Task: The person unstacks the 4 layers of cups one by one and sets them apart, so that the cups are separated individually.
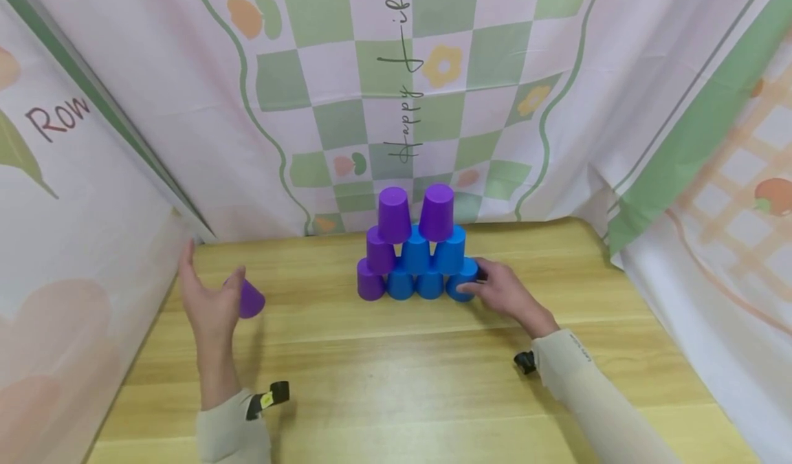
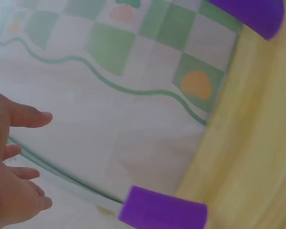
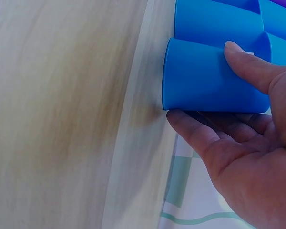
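A pyramid of upside-down plastic cups stands on the table. Two purple cups form its top row; below them the rows mix a purple cup at the left end with blue cups. My right hand holds the blue cup at the bottom right end, thumb on its front and fingers along its outer side. Far to the left, my left hand is raised with fingers spread and nothing in it. A lone purple cup stands beside it, partly hidden by the hand; the left wrist view shows a gap between them.
The wooden table extends in front of the pyramid. A green-and-white checked curtain hangs right behind the cups, and printed cloth closes off both sides. Each wrist carries a small black camera.
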`<state>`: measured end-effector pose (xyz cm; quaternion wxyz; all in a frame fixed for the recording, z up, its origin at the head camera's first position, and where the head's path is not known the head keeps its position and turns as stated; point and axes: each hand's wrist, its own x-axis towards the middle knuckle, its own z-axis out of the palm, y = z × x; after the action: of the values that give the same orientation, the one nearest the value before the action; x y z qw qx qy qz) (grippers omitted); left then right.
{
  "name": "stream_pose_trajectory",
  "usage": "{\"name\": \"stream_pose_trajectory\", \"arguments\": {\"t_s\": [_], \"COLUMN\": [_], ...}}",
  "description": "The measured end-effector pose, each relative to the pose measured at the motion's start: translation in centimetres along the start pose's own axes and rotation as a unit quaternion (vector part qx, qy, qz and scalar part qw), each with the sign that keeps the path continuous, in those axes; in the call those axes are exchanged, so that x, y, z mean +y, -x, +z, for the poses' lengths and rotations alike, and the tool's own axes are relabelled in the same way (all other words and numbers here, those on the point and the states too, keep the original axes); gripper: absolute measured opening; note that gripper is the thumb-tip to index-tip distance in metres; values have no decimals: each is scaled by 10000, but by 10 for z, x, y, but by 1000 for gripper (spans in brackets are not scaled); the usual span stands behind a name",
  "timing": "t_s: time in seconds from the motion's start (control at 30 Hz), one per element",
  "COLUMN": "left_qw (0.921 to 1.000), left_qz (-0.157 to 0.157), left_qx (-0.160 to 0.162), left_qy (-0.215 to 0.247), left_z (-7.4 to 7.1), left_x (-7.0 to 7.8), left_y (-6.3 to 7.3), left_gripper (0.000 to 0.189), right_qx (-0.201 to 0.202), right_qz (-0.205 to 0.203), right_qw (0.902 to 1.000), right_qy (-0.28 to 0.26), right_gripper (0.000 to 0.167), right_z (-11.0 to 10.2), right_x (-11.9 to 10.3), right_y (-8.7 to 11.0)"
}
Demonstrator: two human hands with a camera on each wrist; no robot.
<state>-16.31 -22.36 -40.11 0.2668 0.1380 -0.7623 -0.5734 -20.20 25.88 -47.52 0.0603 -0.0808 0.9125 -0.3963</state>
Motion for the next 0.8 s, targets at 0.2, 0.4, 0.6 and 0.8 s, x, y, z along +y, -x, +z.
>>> {"name": "stream_pose_trajectory", "arguments": {"t_s": [0.2,0.4,0.6,0.8], "left_qw": [9991,9961,9864,9803], "left_qz": [410,807,1146,1117], "left_qx": [75,-335,-1013,-1519], "left_qy": [63,148,593,589], "left_z": [1,9,22,38], "left_x": [15,24,24,24], "left_y": [3,7,13,20], "left_gripper": [85,82,75,69], "right_qx": [-45,-25,8,-35], "right_qz": [42,-19,22,66], "right_qw": [10000,10000,10000,9999], "right_qy": [-14,62,68,72], "right_gripper": [42,43,43,41], "right_z": [0,0,0,-1], "right_x": [-1,2,1,1], "right_y": [-1,-3,-2,-1]}}
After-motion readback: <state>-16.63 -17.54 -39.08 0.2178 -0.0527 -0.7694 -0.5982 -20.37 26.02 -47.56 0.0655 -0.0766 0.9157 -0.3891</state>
